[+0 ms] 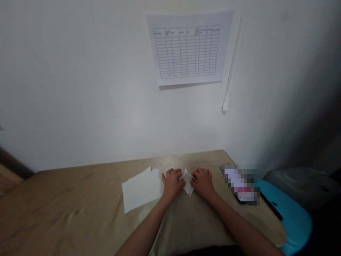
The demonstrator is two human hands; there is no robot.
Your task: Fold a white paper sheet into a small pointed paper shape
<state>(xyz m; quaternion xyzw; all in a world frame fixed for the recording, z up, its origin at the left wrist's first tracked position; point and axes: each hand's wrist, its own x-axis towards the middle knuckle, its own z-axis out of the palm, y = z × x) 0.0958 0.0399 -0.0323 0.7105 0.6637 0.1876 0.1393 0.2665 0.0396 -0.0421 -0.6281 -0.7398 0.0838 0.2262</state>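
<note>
A small piece of folded white paper [188,182] lies on the table between my two hands, with a pointed top and a split lower end. My left hand [172,181] grips its left edge, thumb near the lower part and fingers curled at the upper side. On the opposite edge, my right hand [204,180] pinches the paper with bent fingers. Parts of both edges are hidden under the fingertips. A torn-edged white sheet [141,192] lies flat just left of my left hand.
The brown-covered table [80,199] meets a white wall. A phone-like object [239,185], blurred out, lies at the right. Beyond the right edge is a turquoise chair [295,213]. A printed table sheet [189,49] hangs on the wall.
</note>
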